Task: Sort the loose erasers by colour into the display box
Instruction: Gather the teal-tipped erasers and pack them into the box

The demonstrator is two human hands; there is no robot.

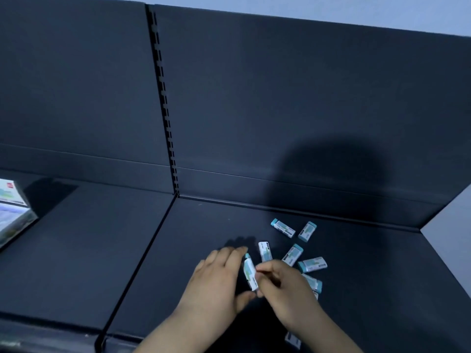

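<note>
Several small erasers in white sleeves with teal ends lie scattered on the dark shelf (356, 276), among them one (283, 228) near the back and one (312, 264) beside my right hand. My left hand (219, 278) holds an upright eraser (249, 273) between fingers and thumb. My right hand (283, 289) pinches the same eraser from the right with curled fingers. The display box (14, 215) stands at the far left edge, only partly in view.
A black slotted upright (165, 110) divides the dark back panel, and a seam (142, 261) splits the shelf into two bays. One eraser (293, 340) lies near the shelf's front edge under my right forearm. The shelf's right end meets a grey wall.
</note>
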